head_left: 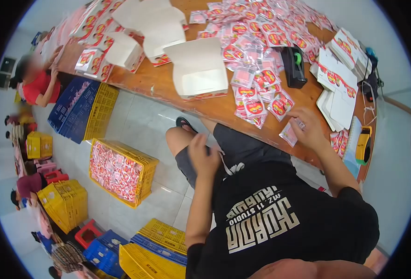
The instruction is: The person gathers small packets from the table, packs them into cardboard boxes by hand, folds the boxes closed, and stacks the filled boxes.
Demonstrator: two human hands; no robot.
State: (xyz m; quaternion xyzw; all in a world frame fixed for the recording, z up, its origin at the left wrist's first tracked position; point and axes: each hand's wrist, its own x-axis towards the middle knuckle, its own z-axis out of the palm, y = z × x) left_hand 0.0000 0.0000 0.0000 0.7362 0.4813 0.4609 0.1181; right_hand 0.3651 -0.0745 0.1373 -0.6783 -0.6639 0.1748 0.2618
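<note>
Left hand (202, 156) blurred; packet (288, 136) partly hidden by right fingers (300, 115); heap (266, 29) cropped above.

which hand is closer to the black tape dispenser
Right. The right hand is over the table, at a small packet on the person's side of the tape dispenser. The left hand is farther away, off the table.
</note>
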